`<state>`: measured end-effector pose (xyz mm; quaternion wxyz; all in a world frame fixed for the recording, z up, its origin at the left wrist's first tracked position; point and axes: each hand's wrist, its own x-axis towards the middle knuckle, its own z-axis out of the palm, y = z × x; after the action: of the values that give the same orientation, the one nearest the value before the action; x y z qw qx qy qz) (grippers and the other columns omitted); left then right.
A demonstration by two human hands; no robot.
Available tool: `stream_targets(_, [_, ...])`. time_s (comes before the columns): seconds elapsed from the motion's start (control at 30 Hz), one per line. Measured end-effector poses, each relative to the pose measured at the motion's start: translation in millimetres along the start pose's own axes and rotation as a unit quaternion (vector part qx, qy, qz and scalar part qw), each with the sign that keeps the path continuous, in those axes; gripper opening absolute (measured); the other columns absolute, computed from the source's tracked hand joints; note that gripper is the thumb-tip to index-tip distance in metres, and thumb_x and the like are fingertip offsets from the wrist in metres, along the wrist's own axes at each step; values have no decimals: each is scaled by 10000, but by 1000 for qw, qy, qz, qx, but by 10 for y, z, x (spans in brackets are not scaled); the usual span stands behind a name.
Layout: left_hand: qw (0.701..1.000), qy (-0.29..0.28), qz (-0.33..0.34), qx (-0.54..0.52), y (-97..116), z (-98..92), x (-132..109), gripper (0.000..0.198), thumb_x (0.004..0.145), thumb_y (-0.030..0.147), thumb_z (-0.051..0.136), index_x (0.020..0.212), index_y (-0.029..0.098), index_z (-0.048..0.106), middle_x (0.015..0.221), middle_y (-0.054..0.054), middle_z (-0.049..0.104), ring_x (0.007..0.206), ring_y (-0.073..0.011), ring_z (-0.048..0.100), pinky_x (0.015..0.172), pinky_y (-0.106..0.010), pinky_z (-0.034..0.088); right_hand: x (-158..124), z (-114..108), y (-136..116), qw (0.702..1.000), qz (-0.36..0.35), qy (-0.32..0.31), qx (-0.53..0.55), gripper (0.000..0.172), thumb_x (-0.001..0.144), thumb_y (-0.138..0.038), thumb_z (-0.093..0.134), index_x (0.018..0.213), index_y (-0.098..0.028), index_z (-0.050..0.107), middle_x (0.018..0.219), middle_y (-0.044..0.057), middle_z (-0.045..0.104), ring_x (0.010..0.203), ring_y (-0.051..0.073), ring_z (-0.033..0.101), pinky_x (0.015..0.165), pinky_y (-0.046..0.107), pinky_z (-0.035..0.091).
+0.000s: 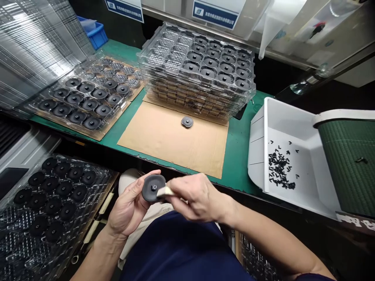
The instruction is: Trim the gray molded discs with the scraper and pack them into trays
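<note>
Black disc with a raised central boss (149, 181) is up in front of the torso, off the worktop (238, 156). Left hand (129, 208): grip pinching the disc by its edge, thumb on near side, fingers curled behind. Right hand (191, 197): grip pressed together on a pale tool (165, 191), its end at the disc's right edge; exact contact hidden.

Containers: stack of clear trays (187, 93) at worktop rear; top tray has black discs in the right-hand columns, dimpled pocket floors showing in the left ones. Left worktop tray (128, 71), on cardboard: discs in nearer rows, dimpled pockets behind. Lower-left tray (17, 224), below worktop height: discs in its upper part, dimpled pockets toward the bottom. Tilted pile of clear plastic sheets or trays (35, 39) at upper left. Blue bin (99, 36) behind it, some clear plastic inside. Light grey bin (256, 152) at right: loose heap of small black pieces (279, 169) on its floor. Green conveyor belt (342, 156) beside this bin, one small dark piece (361, 160) on it.

Cardboard sheet (158, 134) mid-worktop carries a single loose disc (186, 122), near the stack's front.
</note>
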<state>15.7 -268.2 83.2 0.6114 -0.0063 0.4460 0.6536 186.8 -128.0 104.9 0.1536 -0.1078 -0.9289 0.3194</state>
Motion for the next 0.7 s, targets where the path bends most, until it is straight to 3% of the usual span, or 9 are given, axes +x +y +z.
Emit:
stream_targets(0.1, [1000,3,-10,-3,-8,-18,-1,430,793,395,868,1141,152,804,997,-97,813,843,-212,766,784,-258,650,-8,15,10,1000,-17,-16,5,133,996,-261,478,911,-198,558,746,-19,611,623,106,513,579,246,279])
stream_targets(0.2, [999,-15,-36,7,-8,-30,-2,457,775,438,875,1129,155,812,949,-101,813,765,-244,771,750,-314,664,-14,17,15,1000,16,14,-8,192,1019,-278,469,856,-197,531,730,-19,605,612,104,501,579,250,274])
stream_targets(0.37, [1000,6,-28,-5,-8,-26,6,451,772,413,886,1130,148,810,981,-101,812,824,-220,764,761,-264,648,-31,16,0,1000,-21,-16,-4,125,985,-255,486,884,-201,536,730,-27,596,605,106,490,571,259,265])
stream_targets(0.47, [999,-14,-39,8,-14,-18,4,462,779,437,876,1136,151,810,927,-95,805,747,-231,755,722,-304,654,-36,15,-3,1000,13,1,-22,189,1007,-276,477,840,-199,519,726,-25,596,598,105,484,568,267,255])
stream_targets(0.57, [999,-12,-35,2,-20,-16,-2,464,801,452,857,1157,159,802,934,-96,802,801,-236,748,749,-329,657,-39,17,-6,999,-10,-14,-35,162,992,-271,473,859,-199,534,711,-29,581,594,112,480,570,278,251])
stream_targets(0.7, [996,-69,-60,25,-46,-47,1,389,874,443,789,1118,140,803,929,-109,791,754,-222,728,704,-329,643,-13,11,10,996,-21,7,-89,216,1033,-300,456,856,-195,519,723,-21,583,609,118,483,573,290,245])
